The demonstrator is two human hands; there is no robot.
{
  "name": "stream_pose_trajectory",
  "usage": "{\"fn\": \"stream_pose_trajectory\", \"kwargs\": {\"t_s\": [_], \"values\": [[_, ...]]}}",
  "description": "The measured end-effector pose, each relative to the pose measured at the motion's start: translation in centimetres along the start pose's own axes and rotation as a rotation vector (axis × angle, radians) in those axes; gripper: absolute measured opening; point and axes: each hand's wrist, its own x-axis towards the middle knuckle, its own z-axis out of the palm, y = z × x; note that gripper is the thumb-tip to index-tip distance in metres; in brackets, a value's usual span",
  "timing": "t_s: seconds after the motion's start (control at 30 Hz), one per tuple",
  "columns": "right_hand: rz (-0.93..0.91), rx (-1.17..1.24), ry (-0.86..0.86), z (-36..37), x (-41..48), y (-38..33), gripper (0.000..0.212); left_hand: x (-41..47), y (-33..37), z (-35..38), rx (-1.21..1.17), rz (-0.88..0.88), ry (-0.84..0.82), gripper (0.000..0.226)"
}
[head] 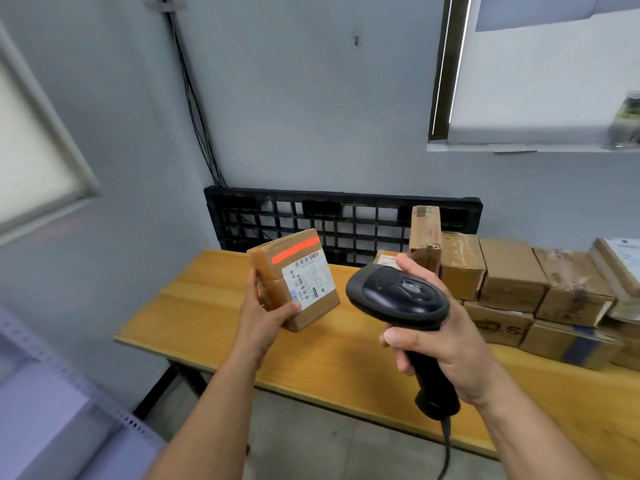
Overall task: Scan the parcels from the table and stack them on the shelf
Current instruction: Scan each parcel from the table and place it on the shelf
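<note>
The left hand (264, 318) grips a small parcel (294, 278) above the bench (346, 358), label tilted up so the scanner (398, 299), clenched in the right hand (446, 351), throws its red line across it, more parcels (512, 271) waiting behind.

- I see a black plastic pallet (346, 199) standing on its edge. It leans on the grey wall (294, 116).
- A bunch of black cables (194, 109) runs down the wall to the pallet's left corner.
- A small dark hook (356, 39) sticks out of the wall high up.
- On my right is a window (540, 81) with a white blind.
- On its ledge (519, 147) sits a dark thing (625, 123), too blurry to name.
- On my left is another pale window (34, 150).
- The floor (311, 438) is grey.
</note>
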Motion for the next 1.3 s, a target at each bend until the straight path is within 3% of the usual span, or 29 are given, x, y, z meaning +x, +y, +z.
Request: {"fn": "stream_pose_trajectory", "kwargs": {"t_s": [0.5, 0.77, 1.3], "values": [[0.049, 0.020, -0.098, 6.1, -1.0, 0.9, 0.113, -4.6, -0.2, -8.2, 0.019, 0.022, 0.148, 0.110], [-0.019, -0.050, -0.089, 10.1, 0.6, 0.0, 0.112, -3.9, 0.1, -12.6, -0.025, 0.059, 0.169, 0.109], [-0.077, -0.129, -0.221, 31.6, 4.7, 1.6, 0.098, -6.6, 0.8, -35.0, 0.001, 0.188, 0.303, 0.099]]}}
